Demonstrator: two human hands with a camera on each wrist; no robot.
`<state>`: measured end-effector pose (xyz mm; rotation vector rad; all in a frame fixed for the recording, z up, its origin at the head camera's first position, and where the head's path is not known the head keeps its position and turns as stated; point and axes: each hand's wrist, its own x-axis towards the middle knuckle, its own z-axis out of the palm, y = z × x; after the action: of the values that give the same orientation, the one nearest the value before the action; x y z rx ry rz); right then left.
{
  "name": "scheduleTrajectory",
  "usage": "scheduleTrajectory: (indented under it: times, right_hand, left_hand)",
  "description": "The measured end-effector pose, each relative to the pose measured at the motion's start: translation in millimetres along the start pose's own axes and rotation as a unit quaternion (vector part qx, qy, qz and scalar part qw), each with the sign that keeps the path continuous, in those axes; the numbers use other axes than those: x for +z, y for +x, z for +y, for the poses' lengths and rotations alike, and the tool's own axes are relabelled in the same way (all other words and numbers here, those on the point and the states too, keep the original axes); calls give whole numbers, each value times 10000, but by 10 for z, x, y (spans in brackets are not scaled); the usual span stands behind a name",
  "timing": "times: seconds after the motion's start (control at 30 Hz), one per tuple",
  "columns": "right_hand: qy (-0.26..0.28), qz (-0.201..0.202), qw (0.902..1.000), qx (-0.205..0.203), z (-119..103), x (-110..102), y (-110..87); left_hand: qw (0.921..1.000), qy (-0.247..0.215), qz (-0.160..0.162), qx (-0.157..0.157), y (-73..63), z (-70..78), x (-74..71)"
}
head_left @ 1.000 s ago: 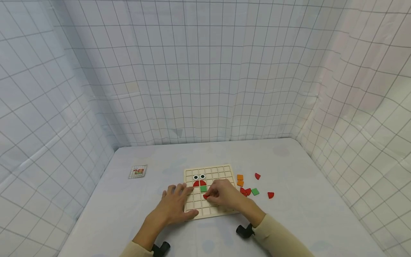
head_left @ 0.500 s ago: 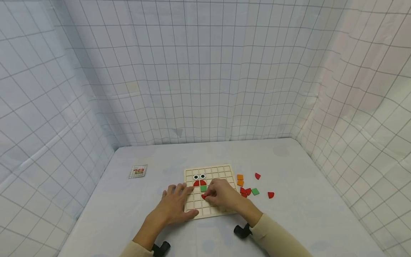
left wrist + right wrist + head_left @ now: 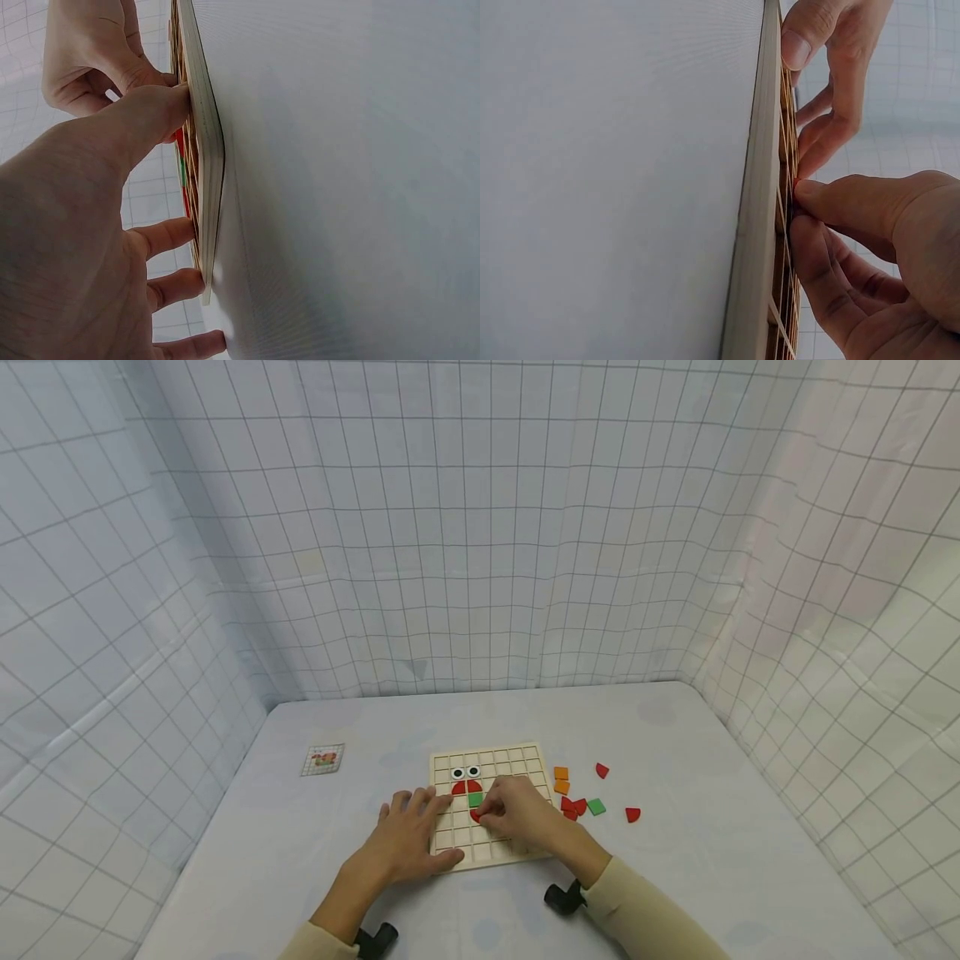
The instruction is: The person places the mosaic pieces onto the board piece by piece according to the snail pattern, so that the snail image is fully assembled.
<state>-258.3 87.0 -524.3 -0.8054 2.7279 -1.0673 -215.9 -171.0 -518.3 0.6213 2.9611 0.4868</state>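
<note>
A wooden grid board [image 3: 491,853] lies on the table with two eye tiles, two red quarter-round tiles [image 3: 474,787] and a green square tile [image 3: 476,799] set in its cells. My left hand [image 3: 408,842] rests over the board's left edge, fingers spread; in the left wrist view its thumb touches the board's edge. My right hand [image 3: 517,812] pinches a red quarter-round tile [image 3: 476,816] at the cell just below the green tile. In the right wrist view, finger and thumb stand right at the grid, and the tile is mostly hidden behind them.
Right of the board lie two orange square tiles [image 3: 561,773], a loose green square tile [image 3: 596,807] and several red quarter-round tiles, one farther right [image 3: 633,815]. A small picture card [image 3: 323,760] lies at the table's left. Grid-patterned curtains [image 3: 480,527] surround the table.
My right hand has shifted slightly left with the red tile, which turned a little and now sits against the cell under the green tile. The left hand has stayed in place.
</note>
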Motion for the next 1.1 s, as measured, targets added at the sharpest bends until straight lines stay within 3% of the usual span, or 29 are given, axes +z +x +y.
scheduleTrajectory:
  times: [1.1]
  right_hand:
    - [-108, 241, 9996, -109, 19, 55, 15]
  left_hand:
    - [10000, -3, 18, 30, 7, -26, 29]
